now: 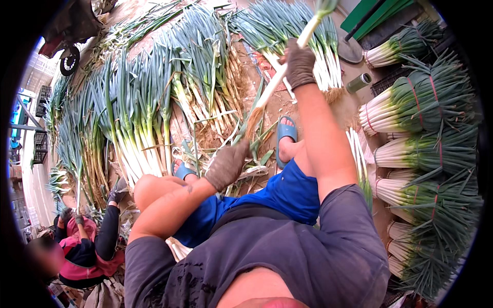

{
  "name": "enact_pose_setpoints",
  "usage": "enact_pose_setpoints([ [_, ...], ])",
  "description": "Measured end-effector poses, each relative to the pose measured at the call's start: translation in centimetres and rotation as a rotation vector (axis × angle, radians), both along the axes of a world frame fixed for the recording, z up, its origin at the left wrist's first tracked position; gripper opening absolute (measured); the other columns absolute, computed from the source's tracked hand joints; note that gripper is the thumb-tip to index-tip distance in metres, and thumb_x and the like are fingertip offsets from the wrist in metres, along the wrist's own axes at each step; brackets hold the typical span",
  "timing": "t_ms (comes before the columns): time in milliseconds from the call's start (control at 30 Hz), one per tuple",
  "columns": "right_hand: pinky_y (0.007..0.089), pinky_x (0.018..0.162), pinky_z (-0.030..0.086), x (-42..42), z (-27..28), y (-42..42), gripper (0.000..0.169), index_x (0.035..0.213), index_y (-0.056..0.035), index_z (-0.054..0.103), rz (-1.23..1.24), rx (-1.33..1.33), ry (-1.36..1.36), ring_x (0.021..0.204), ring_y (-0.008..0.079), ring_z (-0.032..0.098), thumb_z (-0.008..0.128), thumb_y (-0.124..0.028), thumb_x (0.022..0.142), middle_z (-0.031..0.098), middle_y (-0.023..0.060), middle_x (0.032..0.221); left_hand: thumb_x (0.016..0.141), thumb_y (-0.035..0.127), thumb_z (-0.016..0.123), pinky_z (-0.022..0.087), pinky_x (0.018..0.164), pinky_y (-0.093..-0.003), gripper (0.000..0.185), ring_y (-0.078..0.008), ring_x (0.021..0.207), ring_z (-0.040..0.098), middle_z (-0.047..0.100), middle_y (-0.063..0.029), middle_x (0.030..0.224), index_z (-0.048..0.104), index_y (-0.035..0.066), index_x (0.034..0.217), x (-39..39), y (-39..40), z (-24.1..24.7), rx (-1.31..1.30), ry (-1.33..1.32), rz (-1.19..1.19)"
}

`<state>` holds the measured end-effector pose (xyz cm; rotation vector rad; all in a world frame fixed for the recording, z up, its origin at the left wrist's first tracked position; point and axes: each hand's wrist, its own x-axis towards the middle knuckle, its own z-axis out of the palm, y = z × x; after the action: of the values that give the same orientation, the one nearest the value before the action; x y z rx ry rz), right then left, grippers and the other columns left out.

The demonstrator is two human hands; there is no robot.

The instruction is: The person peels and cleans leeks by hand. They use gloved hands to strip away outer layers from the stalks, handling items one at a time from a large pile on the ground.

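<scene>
A gloved fist, my right hand (301, 64), is closed around the white shank of a large green onion (274, 84). The stalk slants, its leaf end up at the top edge and its brown roots (255, 118) pointing down towards my left hand. My left hand (230, 164), also in a glove, is just below those roots. Blur hides its fingers, and whether it grips anything is unclear. Under it, stripped leaves and peelings (254, 173) litter the ground between my sandalled feet. White-stemmed green onions (327, 73) lie beyond my right hand.
Unpeeled onions (215, 88) with soiled roots and more onions (134, 127) lie ahead and left. Tied bundles (400, 104) line the right side. A green cylinder (359, 82) lies near a round metal base (349, 50). Another person (83, 246) sits at lower left, handling an onion.
</scene>
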<state>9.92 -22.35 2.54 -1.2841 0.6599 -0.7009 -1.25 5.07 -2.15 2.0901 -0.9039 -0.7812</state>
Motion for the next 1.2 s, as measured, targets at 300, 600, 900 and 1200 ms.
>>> enact_pose_setpoints([
  [300, 0.0299, 0.043, 0.048, -0.8, -0.9, 5.3, 0.026, 0.082, -0.0052, 0.048, 0.139, 0.119, -0.218, 0.043, 0.0148, 0.052, 0.062, -0.024, 0.093, 0.052, 0.0038, 0.057, 0.09, 0.048, 0.063, 0.051, 0.076, -0.0475, 0.06, -0.04, 0.088, 0.065, 0.064, -0.0257, 0.094, 0.051, 0.002, 0.127, 4.1, -2.3, 2.3, -0.07, -0.121, 0.442],
  [600, 0.0357, 0.078, 0.057, -5.9, 2.5, -2.1, 0.027, 0.104, -0.0027, 0.061, 0.549, 0.227, -0.187, 0.085, 0.0199, 0.065, 0.064, -0.028, 0.095, 0.066, 0.0095, 0.091, 0.1, 0.028, 0.052, 0.047, 0.056, -0.0468, 0.023, -0.0382, 0.062, 0.062, 0.059, -0.0182, 0.066, 0.062, 0.008, 0.097, 6.6, 0.3, 0.9, -0.259, -0.538, 0.414],
  [900, 0.0355, 0.082, 0.059, -22.9, -0.9, -10.1, 0.022, 0.105, 0.0009, 0.06, 0.08, 0.03, -0.424, 0.091, 0.0222, 0.068, 0.057, -0.02, 0.099, 0.067, 0.0127, 0.101, 0.092, 0.015, 0.056, 0.052, 0.058, -0.0301, 0.015, -0.0175, 0.059, 0.065, 0.07, -0.0069, 0.076, 0.068, 0.01, 0.1, 13.9, 2.7, -3.3, -0.056, -0.467, 0.373],
  [1200, 0.0332, 0.082, 0.055, -45.7, -27.7, -9.9, 0.026, 0.108, -0.0074, 0.054, -0.861, 0.659, -0.127, 0.093, 0.0213, 0.062, 0.063, -0.028, 0.094, 0.061, 0.0063, 0.1, 0.095, 0.027, 0.063, 0.05, 0.059, -0.0215, 0.033, -0.0091, 0.066, 0.062, 0.068, -0.0041, 0.082, 0.066, 0.001, 0.116, 8.8, 1.3, -1.5, -0.209, 0.185, 0.625],
])
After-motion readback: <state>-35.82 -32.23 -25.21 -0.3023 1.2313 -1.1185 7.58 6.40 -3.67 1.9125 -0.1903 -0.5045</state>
